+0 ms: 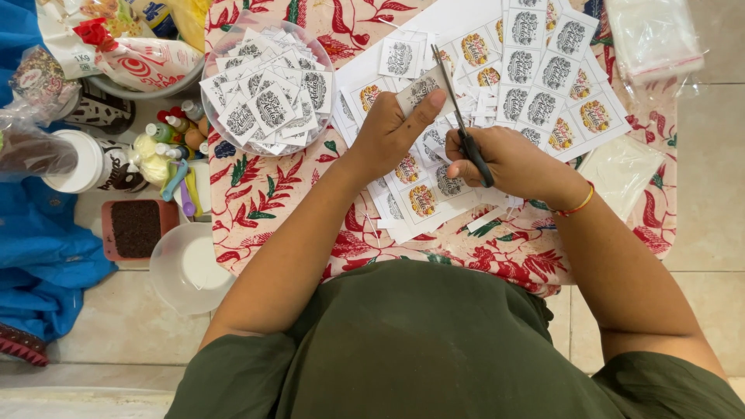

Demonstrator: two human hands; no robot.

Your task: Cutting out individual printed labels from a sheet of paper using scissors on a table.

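My left hand (392, 128) pinches a small printed paper label (421, 89) between thumb and fingers. My right hand (504, 159) grips black-handled scissors (459, 124), whose blades point up beside the label. Under both hands lie sheets of printed labels (543, 74), some black and white, some orange and yellow, with thin paper offcuts (481, 101) scattered over them. All of it rests on a low table covered with a red floral cloth (256, 202).
A clear bowl (268, 89) heaped with cut labels stands at the table's left. Off the table's left edge are small bottles (174, 128), a white jar (81, 159), a white round lid (188, 268), a brown tray (136, 229) and blue cloth (39, 248). Plastic bags (652, 35) lie top right.
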